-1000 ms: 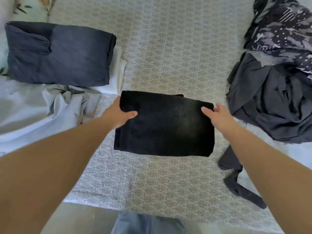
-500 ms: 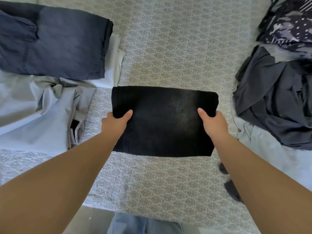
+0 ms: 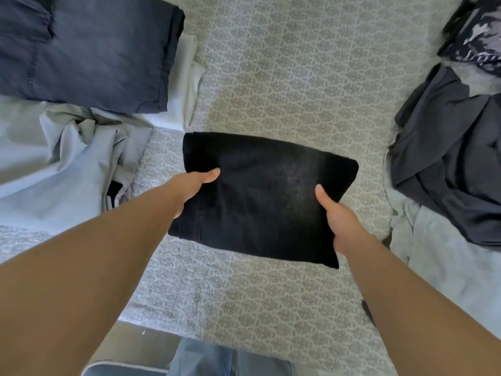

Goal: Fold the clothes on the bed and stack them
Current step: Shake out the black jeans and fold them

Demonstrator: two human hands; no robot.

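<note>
The folded black jeans (image 3: 260, 196) are gripped at both short sides: the left hand (image 3: 189, 188) is curled round the left edge with its thumb laid flat on top of the cloth, and the right hand (image 3: 339, 215) is curled round the right edge, thumb likewise on top and pointing away from the body. The fingers of both hands are hidden beneath the fabric. The black jeans are held over the middle of the bed (image 3: 284, 77), slightly tilted, with the right corner nearer the body; whether they rest on the patterned cover or are held just above it cannot be told.

At the far left, a folded pair of dark blue jeans (image 3: 89, 50) is laid on top of a folded white garment (image 3: 184, 85), whose edge shows along its right side. Just below these, a pale grey garment (image 3: 54, 164) is spread in crumpled folds, near the left forearm. In the centre the grey patterned cover of the bed is seen around the black jeans. To the right, a dark grey garment (image 3: 455, 158) is piled loosely, well apart from the black jeans, with a light grey cloth (image 3: 447, 253) lying beneath it and beside the right forearm. In the top right corner a dark printed garment (image 3: 474, 39) is partly seen. At the bottom edge, blue trouser legs (image 3: 230, 362) of the person are visible
</note>
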